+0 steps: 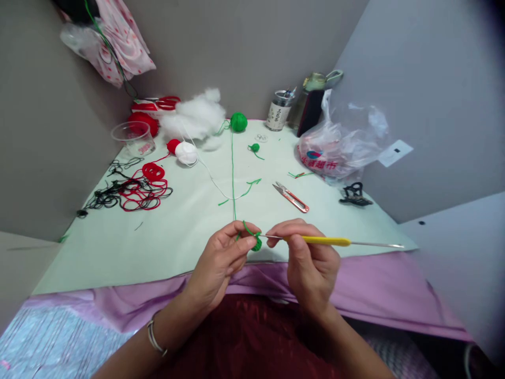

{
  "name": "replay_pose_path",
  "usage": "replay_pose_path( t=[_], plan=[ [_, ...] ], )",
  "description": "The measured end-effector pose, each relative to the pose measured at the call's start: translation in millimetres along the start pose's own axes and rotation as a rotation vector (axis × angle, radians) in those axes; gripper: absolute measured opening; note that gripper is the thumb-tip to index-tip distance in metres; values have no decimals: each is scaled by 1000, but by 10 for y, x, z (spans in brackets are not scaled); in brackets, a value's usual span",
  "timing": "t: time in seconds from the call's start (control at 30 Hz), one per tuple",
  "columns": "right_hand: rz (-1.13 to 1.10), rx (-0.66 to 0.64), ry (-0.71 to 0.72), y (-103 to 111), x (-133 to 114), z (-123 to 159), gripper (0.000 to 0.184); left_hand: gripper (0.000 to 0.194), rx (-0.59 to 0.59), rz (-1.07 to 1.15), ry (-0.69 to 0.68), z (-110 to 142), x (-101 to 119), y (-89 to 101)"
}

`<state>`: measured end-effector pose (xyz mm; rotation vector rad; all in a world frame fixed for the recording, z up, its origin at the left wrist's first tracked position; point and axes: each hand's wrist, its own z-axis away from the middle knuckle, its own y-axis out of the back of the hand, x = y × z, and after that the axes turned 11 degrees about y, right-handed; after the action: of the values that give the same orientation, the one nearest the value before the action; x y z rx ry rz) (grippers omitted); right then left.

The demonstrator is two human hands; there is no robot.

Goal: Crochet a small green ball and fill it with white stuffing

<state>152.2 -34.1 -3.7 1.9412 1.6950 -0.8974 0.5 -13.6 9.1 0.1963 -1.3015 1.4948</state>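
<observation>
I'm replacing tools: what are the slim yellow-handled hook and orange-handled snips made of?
Slim yellow-handled hook: grip probably smooth plastic, evenly coloured; shaft likely polished metal, silvery. Orange-handled snips: blades likely metal, greyish sheen; handles perhaps painted metal or plastic.

We record a dark maroon garment (232, 342) over the torso and lap, its cloth creased into soft folds with a faint sheen. On the left forearm (184, 311), near the wrist, we note a thin, rounded bangle (152, 338), silvery and pale with a darker edge (metal by its gleam, though we cannot confirm the material). We see both hands bare, and the right forearm (349, 339) uncovered as far as the view runs.
</observation>
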Motion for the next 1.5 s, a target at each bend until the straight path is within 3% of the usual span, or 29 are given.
replay_pose_path(
  t=[0.13, 0.3, 0.43, 0.53, 0.63, 0.8, 0.93, 1.13, 1.33, 1.5],
  plan=[
    [-29, -26, -43, 3, 12, 9, 23, 20, -5, -6, -7, 3, 1, -7],
    [-73, -33, -95, -2, 53, 22, 21, 60, -4, -25, 7, 26, 38, -31],
    [-61, -96, -96, 3, 61, 33, 20, 74, -8, -40, -26, 15, 55, -15],
    [-12, -115, -80, 15, 61, 44, 19, 75, -6, -62, -65, -8, 32, 25],
    [-27, -42, -111, 19, 76, 41, 19, 71, 2, -98, -98, -24, -1, 60],
    [-250, 70, -291, -6, 98, -30, 13, 55, 46, -174, -162, -29, -14, 78],
    [-338, 87, -341, -18, 89, -85, 16, 48, 78, -226, -195, -32, -5, 80],
    [-210, 1, -264, 26, 69, -62, 20, 47, 108, -267, -217, -35, -11, 100],
    [53, -147, -33, 72, -5, -20, 21, 48, 180, -358, -258, -17, -23, 88],
    [197, -237, 115, 84, -15, -16, 25, 42, 297, -459, -369, 40, -77, 31]
  ],
)
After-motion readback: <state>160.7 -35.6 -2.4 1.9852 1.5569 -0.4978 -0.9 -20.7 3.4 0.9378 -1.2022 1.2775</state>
